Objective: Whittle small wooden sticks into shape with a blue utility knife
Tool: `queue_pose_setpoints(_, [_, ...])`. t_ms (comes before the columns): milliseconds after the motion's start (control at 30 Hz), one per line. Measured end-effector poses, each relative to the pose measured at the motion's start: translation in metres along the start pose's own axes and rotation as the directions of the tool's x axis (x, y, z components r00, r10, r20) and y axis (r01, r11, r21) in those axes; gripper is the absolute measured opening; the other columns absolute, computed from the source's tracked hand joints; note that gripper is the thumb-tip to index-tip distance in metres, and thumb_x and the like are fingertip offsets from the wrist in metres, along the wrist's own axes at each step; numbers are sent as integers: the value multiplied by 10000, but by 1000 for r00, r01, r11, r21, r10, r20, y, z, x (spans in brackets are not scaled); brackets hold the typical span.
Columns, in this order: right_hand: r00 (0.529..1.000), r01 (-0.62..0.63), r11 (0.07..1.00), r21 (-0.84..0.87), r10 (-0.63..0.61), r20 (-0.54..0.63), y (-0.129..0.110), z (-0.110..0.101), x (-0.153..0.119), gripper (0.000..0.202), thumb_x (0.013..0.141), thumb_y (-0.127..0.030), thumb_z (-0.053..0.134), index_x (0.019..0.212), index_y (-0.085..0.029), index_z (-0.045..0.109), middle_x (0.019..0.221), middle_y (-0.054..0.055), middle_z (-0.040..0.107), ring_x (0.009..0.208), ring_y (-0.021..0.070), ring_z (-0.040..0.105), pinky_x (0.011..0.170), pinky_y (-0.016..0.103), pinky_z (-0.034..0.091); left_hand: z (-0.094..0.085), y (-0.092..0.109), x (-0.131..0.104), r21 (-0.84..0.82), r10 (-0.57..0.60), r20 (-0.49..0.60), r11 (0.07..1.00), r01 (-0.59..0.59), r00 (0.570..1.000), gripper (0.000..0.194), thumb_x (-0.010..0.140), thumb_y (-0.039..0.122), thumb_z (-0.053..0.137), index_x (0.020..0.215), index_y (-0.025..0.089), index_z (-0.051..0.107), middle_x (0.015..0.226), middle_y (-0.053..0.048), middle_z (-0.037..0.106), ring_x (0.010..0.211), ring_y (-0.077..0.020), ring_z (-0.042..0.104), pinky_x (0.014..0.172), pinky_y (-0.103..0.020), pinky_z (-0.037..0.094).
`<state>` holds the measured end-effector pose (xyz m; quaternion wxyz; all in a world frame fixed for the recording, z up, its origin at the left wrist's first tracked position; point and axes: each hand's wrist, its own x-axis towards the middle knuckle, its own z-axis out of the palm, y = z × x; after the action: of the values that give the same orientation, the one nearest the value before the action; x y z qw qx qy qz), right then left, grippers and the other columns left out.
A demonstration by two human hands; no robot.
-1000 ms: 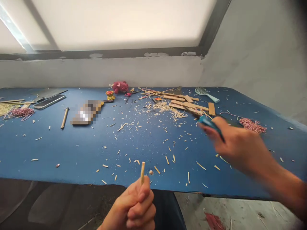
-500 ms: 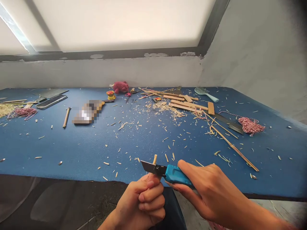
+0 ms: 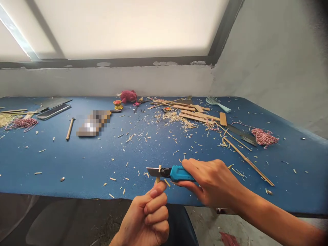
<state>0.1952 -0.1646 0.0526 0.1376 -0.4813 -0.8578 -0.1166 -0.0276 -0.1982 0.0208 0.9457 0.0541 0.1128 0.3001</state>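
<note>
Closed around a thin wooden stick [image 3: 158,179], my left hand [image 3: 151,215] is just beyond the table's near edge. The stick's pale tip sticks up above the thumb, and its lower part is hidden in the fist. My right hand [image 3: 212,182] grips a blue utility knife [image 3: 181,173], its wide blade pointing left. The blade [image 3: 153,172] lies across the stick near its upper end, and a small pale piece shows at the blade's upper edge. Wood shavings [image 3: 130,137] are scattered over the blue table [image 3: 84,171] around the hands.
Bamboo strips [image 3: 194,114] and shavings lie mid-back. Red-and-white cord [image 3: 265,137] sits right, near a long bamboo stick [image 3: 248,161]. A pale green hairbrush [image 3: 217,103], pink plush toy [image 3: 128,96], phone [image 3: 54,111] and short stick [image 3: 70,129] also lie there.
The knife and my right hand have moved up and left, and the blade now sits nearer the stick's tip. My left hand has shifted slightly left.
</note>
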Motion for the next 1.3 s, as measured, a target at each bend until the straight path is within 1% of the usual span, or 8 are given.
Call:
queue_pose_setpoints(200, [846,-529,789,-312,517,-126,81,-21,0,540,913,-540,223,992,-143,580,443,53,526,389,169,490,415,256,231,-2,-2,-25,210,-1,25,978,-4,1000,183,791,261,614,675,225,477,431,68,191,366,-67,148,401,-232,147])
queue_pose_setpoints(367, [894,-448,869,-212,430,-128,63,-24,-5,452,904,-541,280,947,-186,556,457,16,496,391,168,466,426,264,217,13,12,1,438,86,48,894,-99,995,161,887,303,489,816,158,499,504,76,317,392,-23,191,437,-179,179])
queue_pose_setpoints(467, [903,-418,899,-130,395,-170,49,-26,0,437,900,-549,281,881,-197,540,489,11,509,405,158,469,434,262,220,28,43,24,759,163,67,632,-156,984,185,903,321,463,939,147,515,543,50,450,438,-34,334,477,-186,237])
queue_pose_setpoints(600, [897,-367,924,-106,321,-302,45,-31,17,434,893,-552,305,864,-183,533,522,15,525,426,147,476,443,257,228,39,88,57,924,146,109,349,-155,983,325,877,367,491,1114,149,534,798,-38,608,669,-88,519,594,-211,347])
queue_pose_setpoints(833, [947,-257,961,-101,229,-227,43,-5,50,396,902,-527,336,848,-182,520,630,32,609,515,145,555,464,256,220,31,107,100,881,221,45,451,-143,974,385,820,462,541,1027,138,571,1091,-119,590,916,-150,549,780,-280,405])
queue_pose_setpoints(1033, [950,-233,972,24,232,-209,49,24,52,367,915,-495,332,867,-178,508,622,38,615,518,151,568,469,250,241,21,104,95,908,212,95,382,-172,973,376,851,451,496,1044,133,555,860,-47,589,715,-89,514,624,-223,368])
queue_pose_setpoints(1200, [960,-217,970,111,232,-153,45,33,44,334,912,-488,353,849,-186,481,626,22,602,538,145,573,488,244,270,15,103,94,849,162,126,493,-191,979,360,860,372,519,1133,138,525,968,-63,570,762,-80,493,680,-221,376])
queue_pose_setpoints(1300, [961,-214,969,122,231,-153,44,35,42,335,906,-496,361,839,-190,478,605,9,589,519,135,558,481,240,268,12,104,96,868,155,148,452,-203,977,355,874,403,483,1095,131,537,1012,-92,587,808,-104,517,728,-251,397])
